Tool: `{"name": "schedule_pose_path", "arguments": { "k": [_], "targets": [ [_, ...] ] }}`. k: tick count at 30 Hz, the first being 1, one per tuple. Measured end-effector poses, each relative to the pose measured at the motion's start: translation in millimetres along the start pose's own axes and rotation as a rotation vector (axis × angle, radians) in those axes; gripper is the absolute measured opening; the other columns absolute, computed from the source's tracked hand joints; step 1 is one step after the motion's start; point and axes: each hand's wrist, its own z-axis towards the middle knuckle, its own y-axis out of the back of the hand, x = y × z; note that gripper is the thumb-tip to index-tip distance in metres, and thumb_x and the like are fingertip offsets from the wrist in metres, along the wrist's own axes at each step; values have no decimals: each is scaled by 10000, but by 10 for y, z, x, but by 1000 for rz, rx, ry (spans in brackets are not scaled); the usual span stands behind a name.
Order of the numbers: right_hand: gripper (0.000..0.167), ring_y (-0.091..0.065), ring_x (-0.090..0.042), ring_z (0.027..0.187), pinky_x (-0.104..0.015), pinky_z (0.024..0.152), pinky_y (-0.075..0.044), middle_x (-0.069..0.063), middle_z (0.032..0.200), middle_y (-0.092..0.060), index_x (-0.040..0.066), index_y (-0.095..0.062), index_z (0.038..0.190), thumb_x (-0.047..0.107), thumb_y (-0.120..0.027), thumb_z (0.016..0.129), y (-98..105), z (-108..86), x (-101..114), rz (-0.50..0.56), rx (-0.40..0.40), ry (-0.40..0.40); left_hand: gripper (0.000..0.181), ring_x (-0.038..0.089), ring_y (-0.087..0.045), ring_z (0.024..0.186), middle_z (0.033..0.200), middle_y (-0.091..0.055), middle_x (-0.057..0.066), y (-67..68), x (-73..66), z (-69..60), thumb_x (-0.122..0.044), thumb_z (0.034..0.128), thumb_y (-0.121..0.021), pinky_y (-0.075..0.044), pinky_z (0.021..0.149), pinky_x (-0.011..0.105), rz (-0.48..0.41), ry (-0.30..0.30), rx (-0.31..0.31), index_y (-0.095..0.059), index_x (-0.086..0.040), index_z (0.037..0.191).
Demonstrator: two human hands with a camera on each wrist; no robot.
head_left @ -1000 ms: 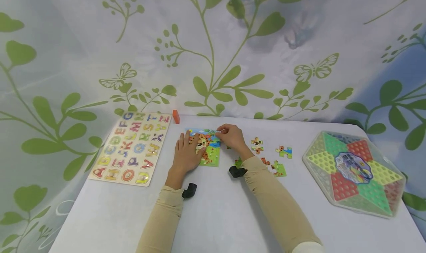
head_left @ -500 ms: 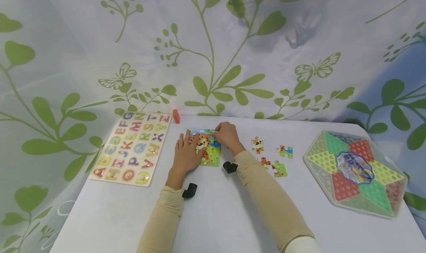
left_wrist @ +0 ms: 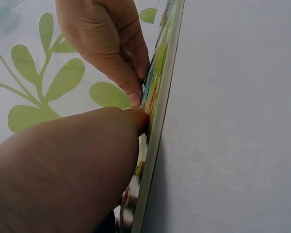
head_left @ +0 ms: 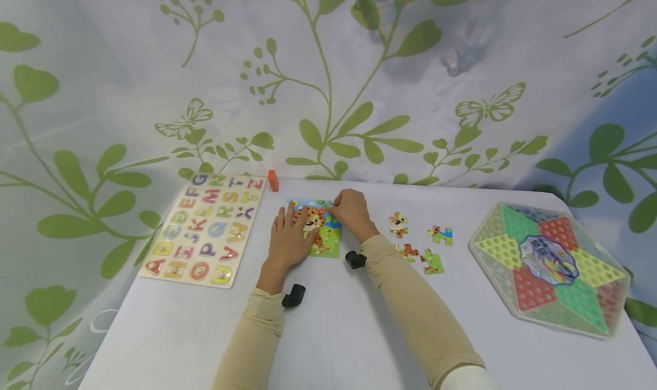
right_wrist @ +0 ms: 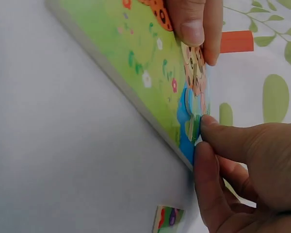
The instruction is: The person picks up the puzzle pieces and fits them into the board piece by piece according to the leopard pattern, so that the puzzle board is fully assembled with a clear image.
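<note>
Over the white table (head_left: pixel 333 333) I angle both sleeved arms (head_left: pixel 248 344) inward. My left hand (head_left: pixel 291 243) rests with fingers spread; my right hand (head_left: pixel 353 208) bends down, thumb and forefinger narrowed. The puzzle (head_left: pixel 330 244) lies beneath the left fingers, its far right corner at the right fingertips; whether they grip anything, I can't tell.

Left hand (left_wrist: pixel 72 162) and right hand (left_wrist: pixel 106 41) at a puzzle (left_wrist: pixel 160 92) seen nearly edge-on.
The left hand fills the lower left, its thumb tip against the puzzle's coloured face; the right hand shows at the top, fingers pointing down to that face. White table (left_wrist: pixel 233 121) lies right, leaf-printed cloth (left_wrist: pixel 39 92) left.
</note>
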Motion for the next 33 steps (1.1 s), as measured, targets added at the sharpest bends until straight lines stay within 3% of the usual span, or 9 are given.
{"name": "schedule_pose_path", "arguments": {
  "k": [4, 10, 16, 22, 26, 29, 33],
  "targets": [
    [236, -675, -267, 973, -393, 832, -575, -104, 1058, -728, 70, -720, 1002, 277, -781, 906, 47, -36, -109, 85, 4, 67, 739, 428, -51, 1590, 1722, -91, 174, -26, 8, 18, -528, 1034, -491, -129, 1282, 599, 0, -2, -13, -260, -164, 1634],
    [374, -673, -300, 1138, -459, 904, -576, -126, 1240, -705, 110, -674, 1264, 345, -692, 973, 317, -208, -577, 240, 65, 142, 785, 418, -51, 1593, 1727, -75, 159, -42, -13, 53, -561, 1030, -474, -136, 1285, 588, 0, -24, 8, -208, -152, 1646],
    [511, -618, -311, 1138, -457, 927, -538, -157, 1269, -641, 82, -630, 1374, 300, -759, 931, 487, -391, -919, 129, 70, 133, 813, 408, -64, 1593, 1726, -91, 156, -25, 24, 71, -557, 1019, -504, -147, 1284, 584, -8, -18, -25, -199, -138, 1646],
    [548, -557, -257, 958, -368, 785, -474, -181, 1280, -574, 39, -640, 1367, 257, -804, 892, 405, -470, -947, 46, 69, 192, 914, 433, -146, 1574, 1726, -59, 173, -17, 149, 29, -531, 980, -598, -195, 1269, 598, -155, -14, -58, -137, -118, 1653],
    [480, -538, -250, 910, -367, 758, -451, -176, 1212, -585, 45, -686, 1298, 250, -813, 883, 351, -480, -925, 40, 28, 192, 1037, 430, -169, 1570, 1727, -63, 166, 51, 235, -50, -500, 918, -708, -223, 1263, 590, -247, -36, -15, -90, -111, 1655],
    [434, -544, -257, 915, -385, 778, -462, -149, 1124, -597, 44, -685, 1230, 252, -822, 875, 324, -478, -927, 51, 7, 182, 1180, 419, -154, 1577, 1721, -89, 182, 124, 280, -107, -500, 825, -812, -215, 1270, 574, -245, -64, 40, -81, -78, 1651],
    [279, -605, -242, 911, -364, 774, -492, -96, 1038, -664, 98, -641, 1137, 230, -766, 925, 294, -474, -917, 127, -1, 180, 1328, 423, -138, 1579, 1709, -106, 216, 189, 320, -127, -550, 721, -880, -205, 1278, 555, -176, -85, 89, -80, -18, 1638]
  ]
}}
